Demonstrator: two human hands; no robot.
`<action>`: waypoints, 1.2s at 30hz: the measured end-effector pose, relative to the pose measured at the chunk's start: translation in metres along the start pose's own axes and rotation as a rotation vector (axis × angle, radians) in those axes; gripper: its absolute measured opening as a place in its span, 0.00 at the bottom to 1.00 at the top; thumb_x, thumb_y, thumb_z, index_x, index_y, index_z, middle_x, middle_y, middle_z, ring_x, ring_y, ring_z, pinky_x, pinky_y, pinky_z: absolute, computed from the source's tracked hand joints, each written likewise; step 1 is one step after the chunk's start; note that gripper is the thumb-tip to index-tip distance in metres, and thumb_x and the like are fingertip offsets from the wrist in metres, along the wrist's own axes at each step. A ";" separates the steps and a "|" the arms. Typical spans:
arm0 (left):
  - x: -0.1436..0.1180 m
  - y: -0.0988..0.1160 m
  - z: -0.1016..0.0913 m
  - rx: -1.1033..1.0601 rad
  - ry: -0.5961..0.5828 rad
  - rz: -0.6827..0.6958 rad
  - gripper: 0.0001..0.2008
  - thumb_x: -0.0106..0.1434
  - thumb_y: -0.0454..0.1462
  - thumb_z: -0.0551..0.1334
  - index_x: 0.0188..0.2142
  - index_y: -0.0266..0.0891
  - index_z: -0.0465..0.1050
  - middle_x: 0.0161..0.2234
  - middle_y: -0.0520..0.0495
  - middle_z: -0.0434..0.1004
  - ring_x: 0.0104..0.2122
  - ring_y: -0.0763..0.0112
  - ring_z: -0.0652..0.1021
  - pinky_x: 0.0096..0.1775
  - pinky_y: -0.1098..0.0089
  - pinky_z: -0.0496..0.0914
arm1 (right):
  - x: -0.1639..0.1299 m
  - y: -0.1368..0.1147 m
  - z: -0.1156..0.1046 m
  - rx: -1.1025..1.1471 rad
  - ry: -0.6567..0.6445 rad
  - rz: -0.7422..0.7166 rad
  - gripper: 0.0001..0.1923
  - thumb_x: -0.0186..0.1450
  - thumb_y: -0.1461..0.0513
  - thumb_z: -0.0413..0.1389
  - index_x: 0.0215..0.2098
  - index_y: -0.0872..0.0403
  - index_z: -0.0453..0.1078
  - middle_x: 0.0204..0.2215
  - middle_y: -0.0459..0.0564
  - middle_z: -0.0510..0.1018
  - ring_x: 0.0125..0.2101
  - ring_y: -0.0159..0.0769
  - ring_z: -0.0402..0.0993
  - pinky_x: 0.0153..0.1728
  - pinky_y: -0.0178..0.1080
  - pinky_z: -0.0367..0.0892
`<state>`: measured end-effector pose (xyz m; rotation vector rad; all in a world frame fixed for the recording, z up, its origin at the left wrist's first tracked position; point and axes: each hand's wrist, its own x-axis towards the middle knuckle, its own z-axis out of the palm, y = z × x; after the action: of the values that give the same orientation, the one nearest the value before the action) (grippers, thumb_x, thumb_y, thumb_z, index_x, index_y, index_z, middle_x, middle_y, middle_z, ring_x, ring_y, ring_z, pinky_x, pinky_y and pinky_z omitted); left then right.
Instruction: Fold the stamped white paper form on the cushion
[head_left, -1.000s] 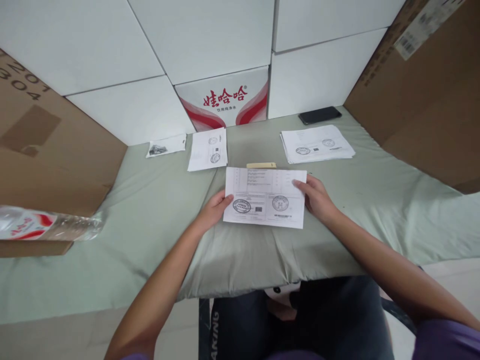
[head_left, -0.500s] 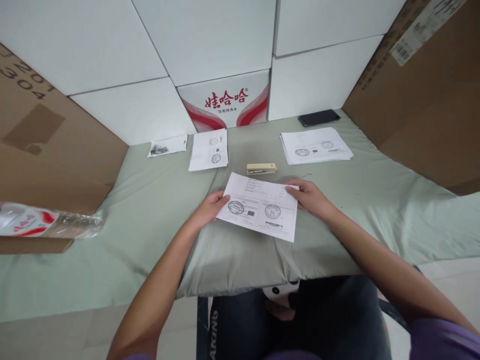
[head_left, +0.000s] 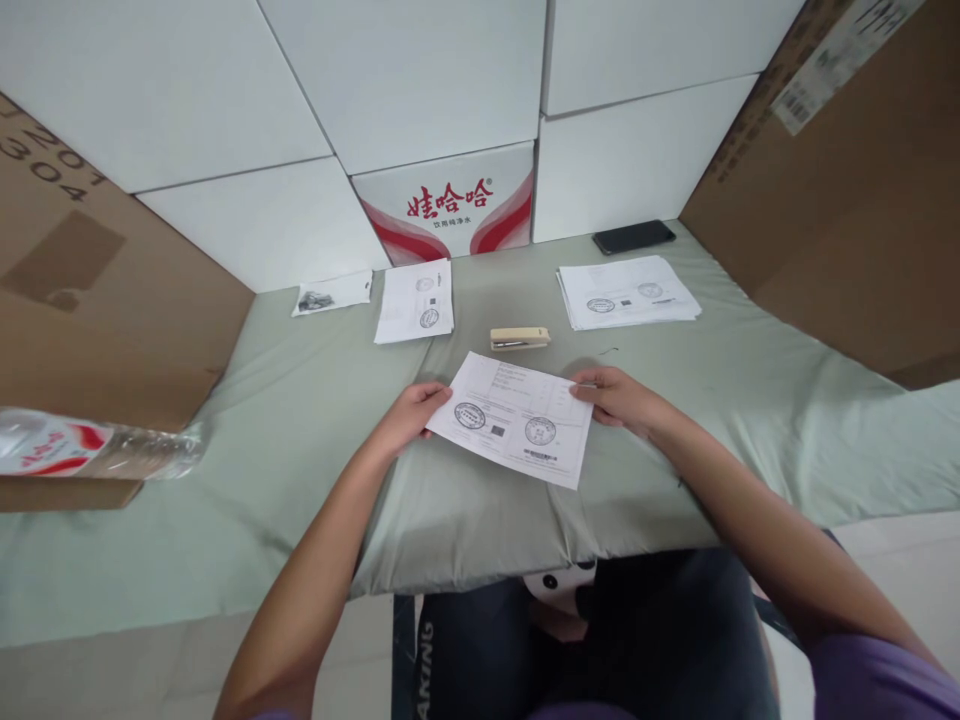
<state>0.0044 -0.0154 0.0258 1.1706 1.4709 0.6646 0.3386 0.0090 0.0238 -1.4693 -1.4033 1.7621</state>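
Note:
Between my hands I hold a printed paper (head_left: pixel 510 420) with round stamps, a small dark square code and a barcode, tilted above the cloth. My left hand (head_left: pixel 412 415) pinches its left edge, thumb on top. On the opposite side my right hand (head_left: pixel 615 395) grips the upper right corner, thumb over the print. Whether it is one sheet or several cannot be made out. Just beyond the paper lies a cream stapler (head_left: pixel 520 338). Farther back are a left stack of stamped papers (head_left: pixel 414 302) and a right stack (head_left: pixel 628 292).
A green cloth (head_left: pixel 285 420) covers the table. White boxes (head_left: pixel 442 205) wall the back, with brown cartons (head_left: pixel 832 200) at both sides. A black phone (head_left: pixel 634 237) lies at the back right, a small white packet (head_left: pixel 332 293) back left, a water bottle (head_left: pixel 90 445) far left.
The paper has turned slightly and come a little lower and toward me, still in both hands. The stapler and the stacks stay where they were.

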 end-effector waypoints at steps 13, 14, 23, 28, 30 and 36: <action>-0.003 0.000 -0.014 -0.011 -0.044 -0.131 0.13 0.59 0.43 0.68 0.31 0.35 0.75 0.25 0.48 0.78 0.18 0.76 0.75 0.17 0.76 0.61 | 0.001 -0.003 0.003 0.075 0.073 0.029 0.06 0.68 0.64 0.53 0.36 0.59 0.70 0.20 0.46 0.73 0.10 0.19 0.49 0.14 0.30 0.39; -0.003 0.001 -0.012 -0.018 -0.026 -0.129 0.12 0.59 0.43 0.68 0.31 0.34 0.75 0.26 0.48 0.79 0.18 0.76 0.74 0.17 0.76 0.61 | 0.001 -0.003 0.003 0.082 0.078 0.032 0.05 0.68 0.64 0.54 0.36 0.59 0.70 0.20 0.47 0.73 0.10 0.19 0.49 0.14 0.30 0.39; -0.008 0.003 -0.010 -0.242 -0.028 -0.162 0.16 0.61 0.43 0.70 0.43 0.33 0.79 0.43 0.37 0.84 0.26 0.72 0.82 0.20 0.78 0.68 | -0.001 -0.005 0.001 0.167 0.126 0.046 0.04 0.66 0.67 0.54 0.33 0.58 0.69 0.18 0.47 0.71 0.09 0.20 0.48 0.14 0.31 0.37; -0.003 0.004 0.001 -0.273 -0.003 -0.164 0.11 0.62 0.38 0.68 0.41 0.32 0.79 0.43 0.37 0.84 0.27 0.72 0.82 0.21 0.77 0.70 | -0.002 0.000 0.004 0.146 0.137 0.039 0.03 0.67 0.65 0.53 0.35 0.58 0.68 0.20 0.47 0.73 0.10 0.20 0.48 0.15 0.31 0.37; 0.000 0.006 0.006 -0.245 0.014 -0.161 0.09 0.63 0.37 0.67 0.40 0.32 0.79 0.42 0.38 0.84 0.26 0.72 0.82 0.20 0.77 0.68 | -0.006 0.002 0.005 0.086 0.164 0.030 0.04 0.68 0.64 0.53 0.36 0.57 0.67 0.18 0.45 0.71 0.10 0.21 0.48 0.15 0.31 0.38; 0.003 0.013 0.009 -0.136 0.039 -0.194 0.06 0.62 0.34 0.66 0.36 0.31 0.78 0.32 0.42 0.82 0.19 0.76 0.76 0.18 0.76 0.65 | -0.024 0.000 0.011 -0.242 0.173 0.032 0.05 0.69 0.60 0.52 0.39 0.54 0.66 0.08 0.38 0.59 0.11 0.27 0.52 0.16 0.32 0.45</action>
<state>0.0176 -0.0095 0.0336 0.9025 1.5251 0.6459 0.3362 -0.0152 0.0339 -1.7320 -1.5509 1.4823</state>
